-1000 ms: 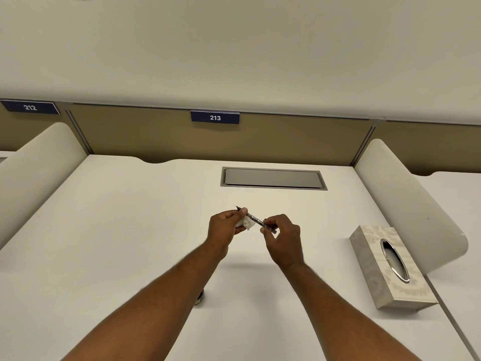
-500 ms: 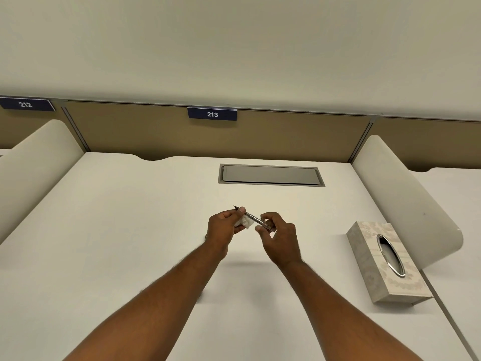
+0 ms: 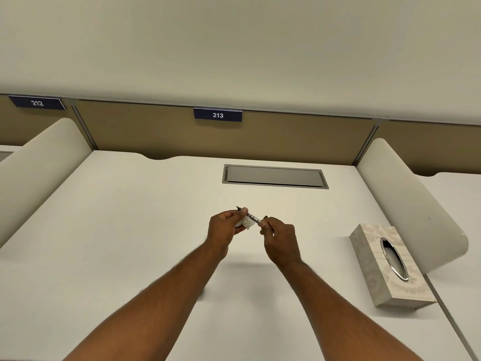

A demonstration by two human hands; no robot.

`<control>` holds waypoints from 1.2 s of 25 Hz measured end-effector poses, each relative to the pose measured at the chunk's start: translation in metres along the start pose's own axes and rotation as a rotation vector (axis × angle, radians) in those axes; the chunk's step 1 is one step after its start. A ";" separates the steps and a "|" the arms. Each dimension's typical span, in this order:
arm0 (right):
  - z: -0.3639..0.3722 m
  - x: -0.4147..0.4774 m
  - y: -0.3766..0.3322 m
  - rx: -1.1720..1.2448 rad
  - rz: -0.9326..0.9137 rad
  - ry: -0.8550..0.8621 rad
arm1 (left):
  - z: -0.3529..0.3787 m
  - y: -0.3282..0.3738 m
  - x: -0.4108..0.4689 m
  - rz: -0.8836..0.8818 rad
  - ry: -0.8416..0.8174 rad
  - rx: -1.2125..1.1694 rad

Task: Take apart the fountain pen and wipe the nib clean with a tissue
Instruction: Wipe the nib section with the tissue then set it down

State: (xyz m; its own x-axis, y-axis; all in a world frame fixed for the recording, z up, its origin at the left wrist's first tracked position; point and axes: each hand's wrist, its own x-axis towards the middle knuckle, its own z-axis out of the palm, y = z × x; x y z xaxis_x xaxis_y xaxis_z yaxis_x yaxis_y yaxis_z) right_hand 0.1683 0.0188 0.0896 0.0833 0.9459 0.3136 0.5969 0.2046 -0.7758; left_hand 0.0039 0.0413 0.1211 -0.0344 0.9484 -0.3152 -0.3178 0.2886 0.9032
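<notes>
Both hands are raised over the white desk (image 3: 130, 230). My left hand (image 3: 226, 227) pinches the front section of the fountain pen (image 3: 253, 218), and the dark nib tip (image 3: 238, 208) pokes out past its thumb. A crumpled white tissue (image 3: 246, 223) is tucked in the same hand, under the pen. My right hand (image 3: 279, 239) grips the pen's rear end with thumb and fingers. Only a short silvery stretch of the pen shows between the two hands. A small dark object (image 3: 200, 293), partly hidden by my left forearm, lies on the desk.
A patterned tissue box (image 3: 374, 269) with a chrome oval opening lies at the right. A grey cable hatch (image 3: 274, 176) is set into the desk at the back. Curved white dividers (image 3: 406, 194) flank both sides, below a brown panel labelled 213 (image 3: 217, 115).
The hands have stayed together on the pen. The right hand has shifted its finger grip slightly along the pen. The camera view has drifted a little.
</notes>
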 end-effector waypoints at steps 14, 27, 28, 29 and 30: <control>0.000 -0.009 -0.006 -0.022 0.039 -0.025 | -0.006 -0.007 -0.003 -0.006 0.024 -0.031; -0.004 -0.011 -0.019 0.037 0.116 -0.063 | -0.010 -0.004 -0.009 -0.002 0.043 -0.065; -0.004 -0.011 -0.020 0.039 0.106 -0.048 | -0.010 -0.003 -0.010 0.000 0.041 -0.067; -0.004 -0.010 -0.021 0.041 0.091 -0.036 | -0.010 -0.003 -0.011 0.002 0.037 -0.070; -0.003 -0.010 -0.019 0.043 0.075 -0.031 | -0.010 -0.002 -0.011 0.006 0.033 -0.071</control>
State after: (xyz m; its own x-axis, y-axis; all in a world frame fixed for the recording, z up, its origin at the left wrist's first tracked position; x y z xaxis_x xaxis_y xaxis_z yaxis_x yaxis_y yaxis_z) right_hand 0.1582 0.0050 0.1030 0.1014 0.9662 0.2370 0.5549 0.1428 -0.8195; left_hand -0.0048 0.0284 0.1195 -0.0679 0.9449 -0.3202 -0.3838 0.2715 0.8826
